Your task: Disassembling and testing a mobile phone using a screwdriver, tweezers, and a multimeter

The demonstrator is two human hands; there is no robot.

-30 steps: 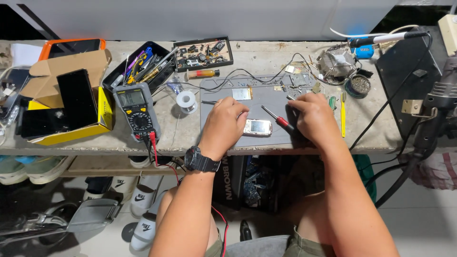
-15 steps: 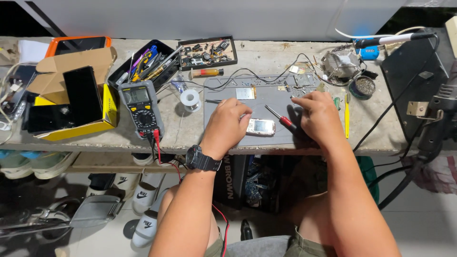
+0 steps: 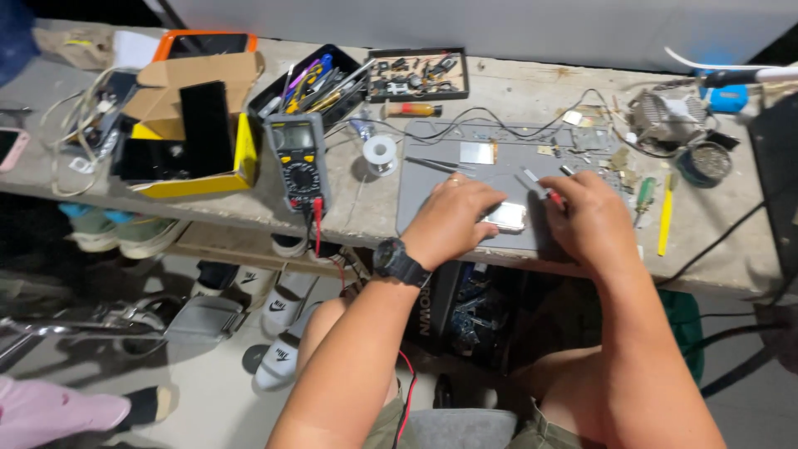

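I saw the left hand (image 3: 453, 218) resting on the grey work mat (image 3: 424, 195), fingers curled over the edge of a small silvery phone part (image 3: 506, 218) and pinning it near the mat's front edge; the right hand (image 3: 588, 218) was closed around a red-handled screwdriver (image 3: 541, 188), its tip angled up and away from the part; a black wristwatch (image 3: 400, 263) sat on the left wrist; tweezers (image 3: 439, 165) lay on the mat behind the left hand; a yellow-trimmed multimeter (image 3: 300, 160) stood left of the mat, beside a solder spool (image 3: 381, 154).
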